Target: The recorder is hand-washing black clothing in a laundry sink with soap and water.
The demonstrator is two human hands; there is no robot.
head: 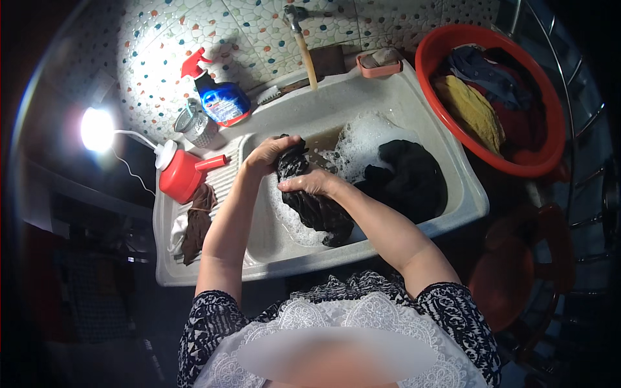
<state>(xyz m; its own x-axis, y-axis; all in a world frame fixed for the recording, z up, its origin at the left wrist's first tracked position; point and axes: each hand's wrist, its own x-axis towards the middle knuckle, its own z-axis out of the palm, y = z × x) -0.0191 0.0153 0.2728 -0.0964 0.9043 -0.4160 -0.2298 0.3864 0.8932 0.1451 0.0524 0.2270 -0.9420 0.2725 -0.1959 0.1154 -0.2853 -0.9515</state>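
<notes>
Both hands grip one wet, dark garment [315, 208] over the sink basin. My left hand [271, 151] is closed round its upper end, and my right hand [310, 182] squeezes it a little lower down. The garment's lower part hangs bunched towards the soapy water. White suds [373, 136] float at the back of the basin and beside the garment. More black cloth [412, 179] lies partly in the water on the right. Above the basin is a tap [292, 19] with a yellowish hose [306, 60] hanging from it.
A red tub [427, 92] of clothes stands right. On the left are a ribbed washboard [225, 177], brown cloth [198, 228], a red plastic dipper [179, 177], a mesh cup [199, 127] and a blue spray bottle [223, 103]. Behind lie a brush [269, 95] and soap dish [380, 69]. A lamp [97, 129] shines left.
</notes>
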